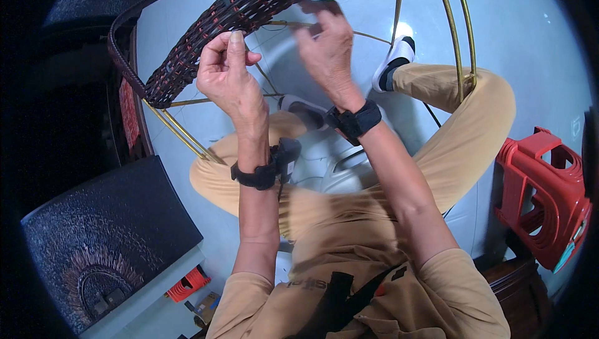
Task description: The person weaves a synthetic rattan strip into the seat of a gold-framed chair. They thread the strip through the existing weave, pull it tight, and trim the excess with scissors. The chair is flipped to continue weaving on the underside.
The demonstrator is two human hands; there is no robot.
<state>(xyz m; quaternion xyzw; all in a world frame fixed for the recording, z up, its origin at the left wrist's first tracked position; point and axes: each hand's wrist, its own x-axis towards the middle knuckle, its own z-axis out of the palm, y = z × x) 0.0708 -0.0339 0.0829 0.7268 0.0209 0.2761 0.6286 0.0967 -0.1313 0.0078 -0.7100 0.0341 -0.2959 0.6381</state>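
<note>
A dark brown woven wicker band (193, 49) with reddish strands curves across the top of the head view, fixed to a gold-coloured metal frame (181, 130). My left hand (232, 67) is at its near edge, the thumb raised and pressed toward curled fingers in a pinch; anything thin between them is too small to make out. To the right, just below the weave, my right hand (329, 49) is raised with bent fingers. Motion smears its fingertips, so its grip is unclear. A dark braided strip (115, 43) loops off the weave's left end.
Gold legs of the frame rest by both my knees. Stacked red plastic stools (543, 192) stand at the right. A dark patterned panel (112, 239) lies at the lower left, near a small red plastic item (187, 284). Pale tiles (499, 8) cover the floor.
</note>
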